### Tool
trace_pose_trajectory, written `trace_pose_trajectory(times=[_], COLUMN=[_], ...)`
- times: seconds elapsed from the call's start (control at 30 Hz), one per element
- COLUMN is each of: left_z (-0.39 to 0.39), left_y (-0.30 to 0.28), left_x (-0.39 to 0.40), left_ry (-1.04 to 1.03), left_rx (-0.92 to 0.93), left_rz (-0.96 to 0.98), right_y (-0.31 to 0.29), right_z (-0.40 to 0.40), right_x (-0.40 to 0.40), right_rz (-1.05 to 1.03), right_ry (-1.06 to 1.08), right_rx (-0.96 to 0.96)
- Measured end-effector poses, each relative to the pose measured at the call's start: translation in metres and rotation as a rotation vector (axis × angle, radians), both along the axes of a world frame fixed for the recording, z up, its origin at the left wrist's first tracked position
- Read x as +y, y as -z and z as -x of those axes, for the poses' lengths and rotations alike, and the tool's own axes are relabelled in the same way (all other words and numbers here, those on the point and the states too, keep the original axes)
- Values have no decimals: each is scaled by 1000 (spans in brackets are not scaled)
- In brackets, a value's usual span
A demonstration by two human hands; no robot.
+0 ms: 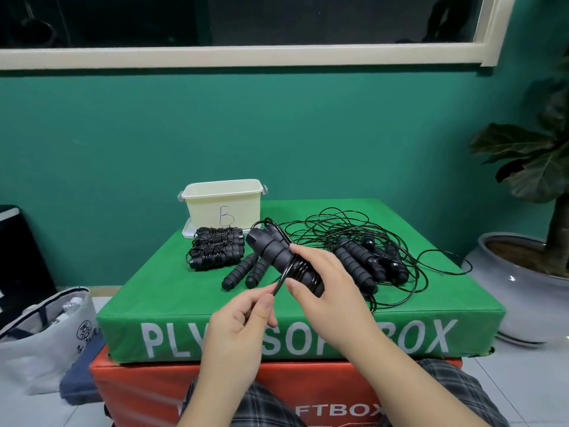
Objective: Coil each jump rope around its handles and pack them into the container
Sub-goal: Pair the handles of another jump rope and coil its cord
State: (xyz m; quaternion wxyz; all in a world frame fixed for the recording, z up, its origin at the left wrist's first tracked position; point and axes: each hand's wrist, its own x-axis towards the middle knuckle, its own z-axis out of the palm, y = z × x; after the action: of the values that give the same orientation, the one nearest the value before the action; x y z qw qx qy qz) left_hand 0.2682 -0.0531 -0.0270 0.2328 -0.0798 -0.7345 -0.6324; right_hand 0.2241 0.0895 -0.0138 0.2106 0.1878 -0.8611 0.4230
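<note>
- The jump ropes [354, 241] and their foam handles [357, 263] are black.
- The container [224, 201] is cream, with a blue letter B.
- The top box [172, 291] is green with white lettering.
- The lower box [138, 392] is orange-red.
- The wall [154, 127] is teal.
- The trousers [264, 408] are grey plaid.

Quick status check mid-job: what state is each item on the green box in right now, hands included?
Cream plastic container marked B: upright, lid off, contents not visible.
Wound black jump ropes: coiled bundles, lying in front of container.
Black foam handle pair: held, cord partly wrapped round.
Loose black cords: tangled, uncoiled, with handles among them.
Two loose black handles: lying unwrapped.
Right hand: grips handle pair.
Left hand: pinches cord.
</note>
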Motion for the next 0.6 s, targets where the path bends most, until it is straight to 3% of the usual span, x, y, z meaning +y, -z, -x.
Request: trace_pose_trajectory(times=[0.43, 0.6], left_z=[17, 16], left_y=[9, 16], left_x=[-11, -13], left_ry=[28, 35], left_rx=[-106, -133], left_rz=[-268, -157], right_y=[-14, -14], right_z=[-12, -14], right_x=[-6, -10], right_rz=[372, 460], right_ry=[-371, -447], right_rx=[-209, -306])
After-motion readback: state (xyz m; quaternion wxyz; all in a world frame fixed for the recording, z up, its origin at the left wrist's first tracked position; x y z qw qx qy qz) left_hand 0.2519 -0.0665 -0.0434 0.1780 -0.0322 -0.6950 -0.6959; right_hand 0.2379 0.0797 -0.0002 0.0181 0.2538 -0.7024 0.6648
